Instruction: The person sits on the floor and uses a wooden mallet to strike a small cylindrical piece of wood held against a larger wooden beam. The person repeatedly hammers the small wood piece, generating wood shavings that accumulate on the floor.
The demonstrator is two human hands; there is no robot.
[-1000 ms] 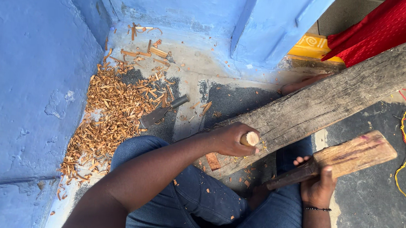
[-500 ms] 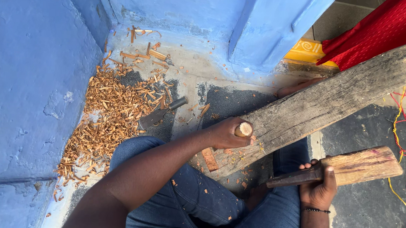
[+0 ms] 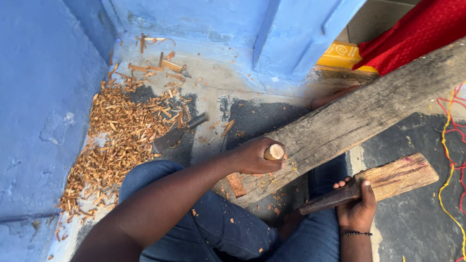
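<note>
Because it leans on the person's lap, the big wooden plank (image 3: 378, 107) stays put for carving. The wooden mallet (image 3: 386, 180) is gripped tight in the right hand (image 3: 358, 205), head out past the fingers, ready to hit. The left hand (image 3: 255, 155) is closed round a chisel handle (image 3: 276, 151), top poking above the fingers, tip on the plank.

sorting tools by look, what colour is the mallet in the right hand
Reddish-brown wood, darker at the handle; the mallet shows in the head view.
</note>
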